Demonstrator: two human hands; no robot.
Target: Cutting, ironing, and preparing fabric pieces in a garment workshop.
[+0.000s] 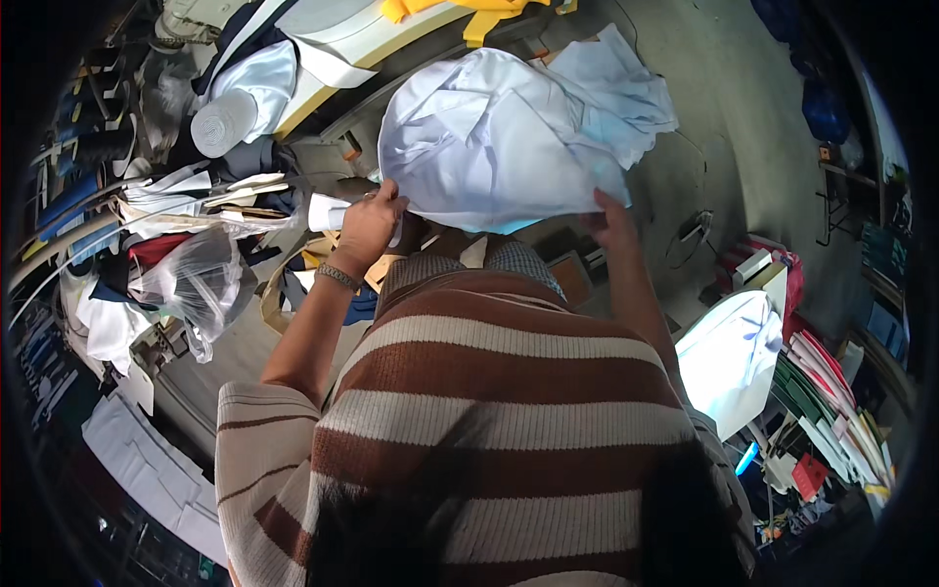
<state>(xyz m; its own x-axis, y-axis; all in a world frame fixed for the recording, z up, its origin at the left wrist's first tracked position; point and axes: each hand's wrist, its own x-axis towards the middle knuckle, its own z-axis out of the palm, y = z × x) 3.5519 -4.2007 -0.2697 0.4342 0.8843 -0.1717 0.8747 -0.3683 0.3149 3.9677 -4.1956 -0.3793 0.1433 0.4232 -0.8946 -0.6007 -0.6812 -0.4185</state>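
Observation:
A white garment with a collar-like fold is spread in front of me, its near edge billowing above my lap. My left hand, with a metal watch at the wrist, pinches the garment's near left edge. At the near right corner, my right hand grips the same cloth between thumb and fingers. More white fabric extends behind it to the upper right. What lies beneath the garment is hidden.
To the left are a roll of white material, a clear plastic bag and piled cloth pieces. Yellow fabric lies on the surface ahead. A white garment and stacked coloured fabrics are at the right.

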